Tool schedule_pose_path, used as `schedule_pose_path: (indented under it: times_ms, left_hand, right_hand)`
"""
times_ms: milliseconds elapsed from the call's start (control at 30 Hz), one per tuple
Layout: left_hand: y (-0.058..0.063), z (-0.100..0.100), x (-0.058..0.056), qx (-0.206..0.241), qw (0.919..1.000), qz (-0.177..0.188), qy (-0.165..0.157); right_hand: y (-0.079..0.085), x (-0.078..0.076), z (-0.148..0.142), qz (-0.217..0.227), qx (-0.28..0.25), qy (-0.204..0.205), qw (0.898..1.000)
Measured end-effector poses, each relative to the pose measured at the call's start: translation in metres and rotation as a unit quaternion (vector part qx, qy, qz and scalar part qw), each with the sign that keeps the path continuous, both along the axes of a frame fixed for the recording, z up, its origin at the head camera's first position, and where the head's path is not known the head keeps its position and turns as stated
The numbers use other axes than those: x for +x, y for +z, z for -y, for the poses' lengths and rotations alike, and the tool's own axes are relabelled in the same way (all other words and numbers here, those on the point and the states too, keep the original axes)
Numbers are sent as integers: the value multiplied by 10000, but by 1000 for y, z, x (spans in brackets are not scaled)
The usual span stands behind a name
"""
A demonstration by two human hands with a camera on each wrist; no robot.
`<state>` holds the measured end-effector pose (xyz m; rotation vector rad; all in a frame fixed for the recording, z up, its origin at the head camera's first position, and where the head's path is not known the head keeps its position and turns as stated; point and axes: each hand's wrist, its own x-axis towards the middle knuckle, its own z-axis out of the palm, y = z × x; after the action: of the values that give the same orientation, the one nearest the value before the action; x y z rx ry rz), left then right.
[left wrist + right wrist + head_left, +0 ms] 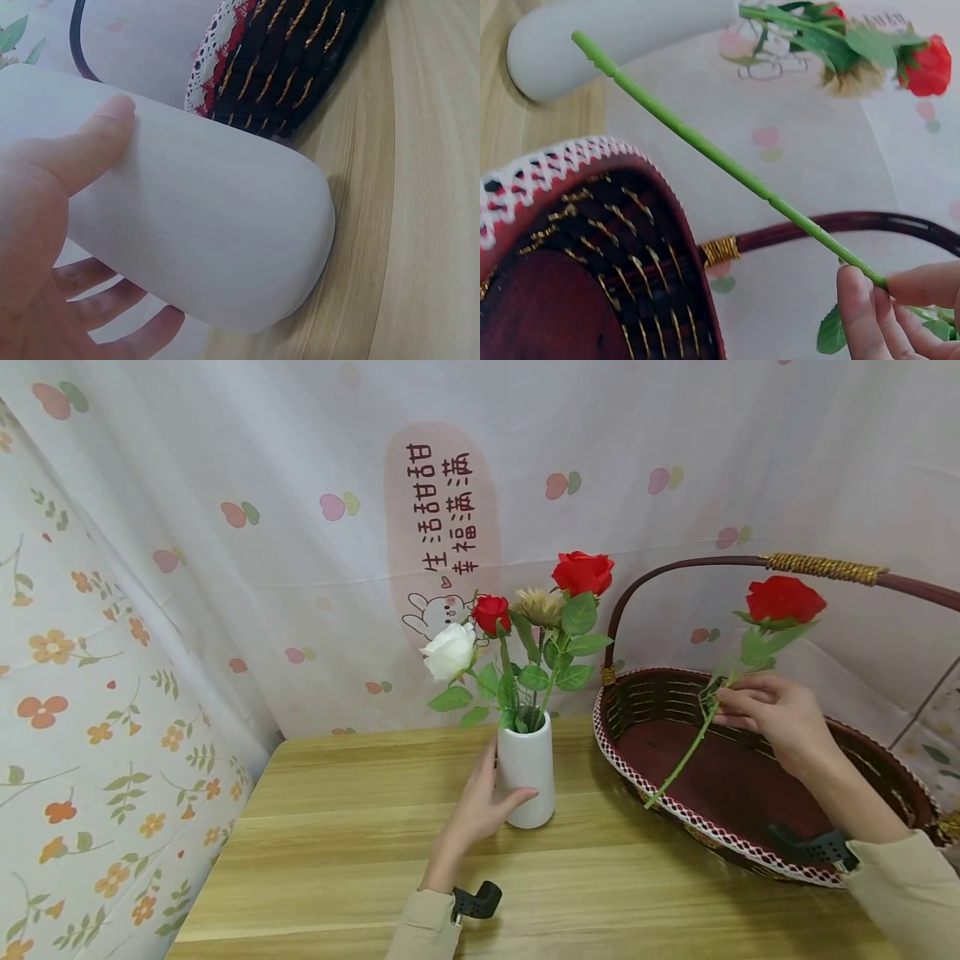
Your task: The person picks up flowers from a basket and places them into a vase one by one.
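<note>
A white vase (pixel 529 777) stands upright on the wooden table, with my left hand (pixel 476 806) around its left side. In the left wrist view, the thumb (pixel 101 142) lies along the near face of the vase and the fingers reach to its other side. The vase holds a white rose (pixel 450 652), a smaller red rose (pixel 491 614), a beige flower (pixel 538 607) and a larger red rose (pixel 582 573). My right hand (pixel 783 718) pinches another red rose (pixel 785 600) by its green stem (pixel 705 154). That stem slants down left across the basket's rim, its lower end toward the vase.
A dark woven basket (pixel 727 837) with white lace trim sits on the right of the table (pixel 337 852). Its tall handle (pixel 678 562), wrapped in gold cord, arches behind the held rose. A printed curtain (pixel 315 568) hangs behind the table and on the left.
</note>
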<state>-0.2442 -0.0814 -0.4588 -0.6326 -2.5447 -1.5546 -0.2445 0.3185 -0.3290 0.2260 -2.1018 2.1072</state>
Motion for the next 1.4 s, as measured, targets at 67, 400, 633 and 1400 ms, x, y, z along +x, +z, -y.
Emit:
schedule_pose_path:
  times_ms: [67, 400, 633, 1400]
  left_hand:
    - [0, 0, 0, -2, 10000, -16, 6]
    - [2, -2, 2, -49, 9999, 23, 98]
    - [2, -3, 1, -70, 9998, 9, 171]
    - [2, -6, 3, -159, 9992, -50, 371]
  right_hand:
    - [-1, 1, 5, 21, 124, 3, 9999]
    - [-3, 3, 27, -96, 13, 318, 9994]
    - [3, 6, 42, -25, 98, 340, 9994]
    - [39, 3, 86, -709, -119, 310, 9969]
